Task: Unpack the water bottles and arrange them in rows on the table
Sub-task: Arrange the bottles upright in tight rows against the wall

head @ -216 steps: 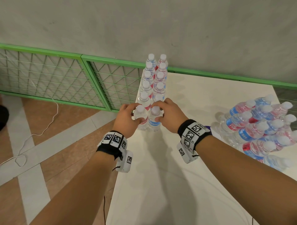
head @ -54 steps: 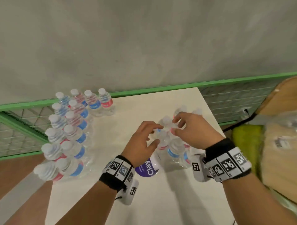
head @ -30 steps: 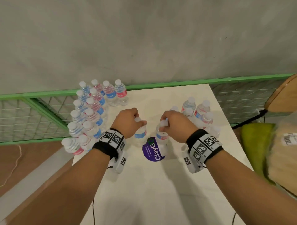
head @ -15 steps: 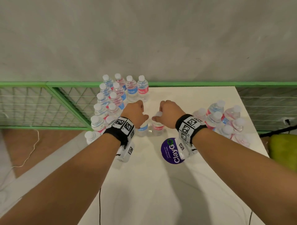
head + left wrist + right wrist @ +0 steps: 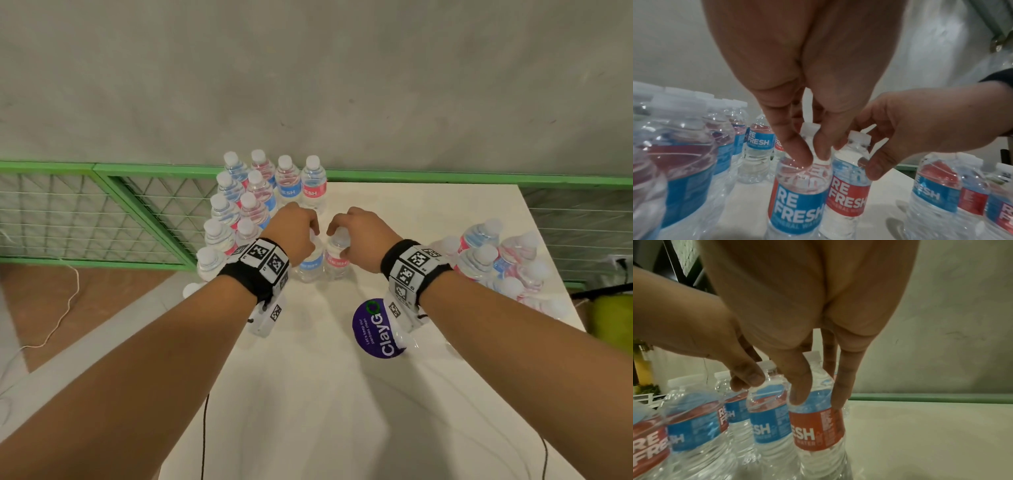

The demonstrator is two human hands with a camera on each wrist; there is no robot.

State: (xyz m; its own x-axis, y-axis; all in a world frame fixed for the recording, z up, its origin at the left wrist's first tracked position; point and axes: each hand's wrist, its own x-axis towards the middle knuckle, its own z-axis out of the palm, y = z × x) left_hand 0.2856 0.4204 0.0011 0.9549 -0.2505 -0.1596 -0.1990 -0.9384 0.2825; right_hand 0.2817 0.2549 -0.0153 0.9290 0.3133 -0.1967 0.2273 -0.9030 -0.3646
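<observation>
dim, even indoor light; soft shadows under forearms on table [image 5: 342, 411]; wrist views blurred, noisy, edge-warped.

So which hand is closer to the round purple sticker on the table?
The right hand. Its wrist sits just above the purple sticker, and it holds a red-label bottle. The left hand is further off to the left, holding a blue-label bottle.

Held bottles' caps [image 5: 337, 236] hidden under hands (head view) — near-left bottles [image 5: 680, 162] blurred, edge-cropped.
</observation>
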